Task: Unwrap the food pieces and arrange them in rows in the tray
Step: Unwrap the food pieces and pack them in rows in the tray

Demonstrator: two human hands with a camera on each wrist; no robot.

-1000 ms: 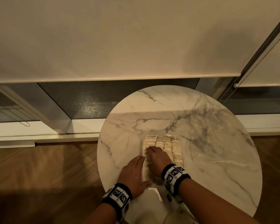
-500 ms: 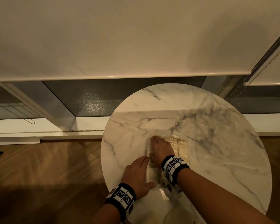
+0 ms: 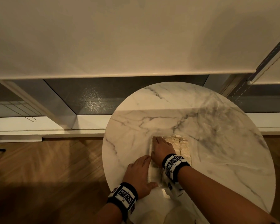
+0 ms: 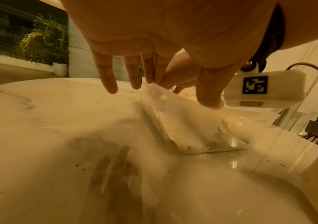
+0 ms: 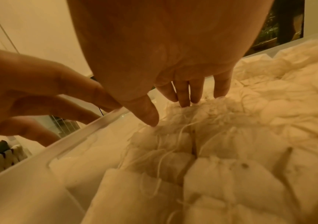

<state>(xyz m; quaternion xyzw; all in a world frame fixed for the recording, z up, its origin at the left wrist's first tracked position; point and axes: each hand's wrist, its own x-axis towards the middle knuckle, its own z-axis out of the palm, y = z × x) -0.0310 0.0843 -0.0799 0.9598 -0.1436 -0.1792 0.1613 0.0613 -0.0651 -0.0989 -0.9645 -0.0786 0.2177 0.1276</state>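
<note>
Left hand flat, bracing tray on desk; right hand open — fingertips pressing food pieces into rows, I judge.

Occluded and cropped regions

The left rows of the food pieces in the tray are covered by the right hand. The table is cut off at the lower frame edge. Both palms are cropped in the wrist views.
</note>
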